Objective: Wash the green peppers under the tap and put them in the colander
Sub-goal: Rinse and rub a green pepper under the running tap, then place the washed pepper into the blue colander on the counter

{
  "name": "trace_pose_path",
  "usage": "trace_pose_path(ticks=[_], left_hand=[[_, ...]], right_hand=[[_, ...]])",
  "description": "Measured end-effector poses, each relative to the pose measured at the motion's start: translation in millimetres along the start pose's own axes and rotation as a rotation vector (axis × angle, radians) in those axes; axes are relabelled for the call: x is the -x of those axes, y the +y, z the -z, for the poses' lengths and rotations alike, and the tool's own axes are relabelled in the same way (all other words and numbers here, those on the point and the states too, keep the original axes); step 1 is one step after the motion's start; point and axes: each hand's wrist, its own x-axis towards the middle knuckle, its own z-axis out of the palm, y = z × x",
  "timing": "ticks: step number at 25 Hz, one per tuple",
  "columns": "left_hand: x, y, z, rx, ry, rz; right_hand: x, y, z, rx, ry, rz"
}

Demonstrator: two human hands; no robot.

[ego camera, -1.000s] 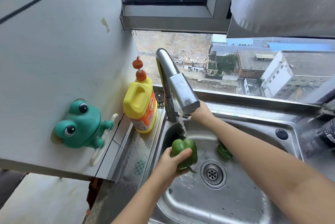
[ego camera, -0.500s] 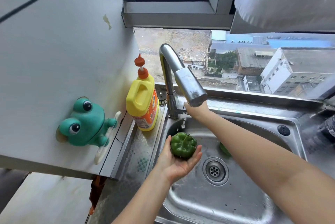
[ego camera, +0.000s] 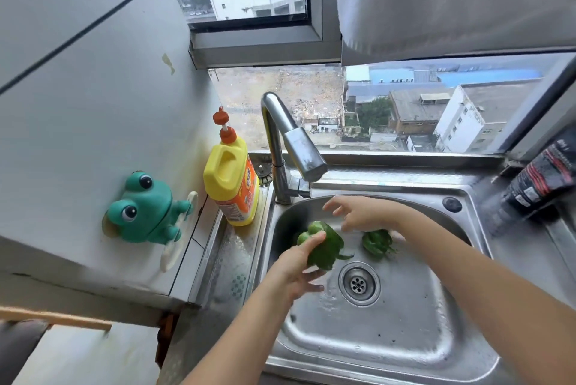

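Green pepper (ego camera: 327, 247) stays gripped by the left hand (ego camera: 293, 275), fingers curled; right hand (ego camera: 364, 215) has left the tap (ego camera: 304, 151), fingers spread.

The person's arms are bare: the left forearm (ego camera: 237, 331) comes in from 6 o'clock and the right forearm (ego camera: 467, 263) from 4 o'clock, both uncovered to the frame edge. The left hand (ego camera: 296, 272) and right hand (ego camera: 364, 213) are bare too.

Water stopped, right grip off the tap

My right grip (ego camera: 361, 213) has left the tap lever (ego camera: 303, 190) and spreads open above the second pepper (ego camera: 377, 243). My left grip (ego camera: 296, 269) has rolled over its green pepper (ego camera: 325, 249), thumb now on top.
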Motion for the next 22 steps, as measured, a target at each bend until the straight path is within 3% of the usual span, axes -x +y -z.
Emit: trace_pose_path(ticks=[3, 6, 11, 17, 22], left_hand=[[7, -5, -10, -0.226, 0.079, -0.287], [22, -7, -29, -0.305, 0.107, -0.475], [39, -12, -58, -0.401, 0.005, -0.560], [44, -1, -72, -0.581, -0.171, -0.556], [37, 11, -66, -1.223, 0.047, -0.884]], right_hand=[[45, 9, -14, -0.068, -0.100, 0.101], [72, 14, -36, -0.083, 0.158, 0.190], [97, 30, -53, -0.194, 0.539, 0.146], [125, 40, -63, -0.257, 0.703, -0.033], [142, 32, -83, -0.217, 0.843, -0.135]])
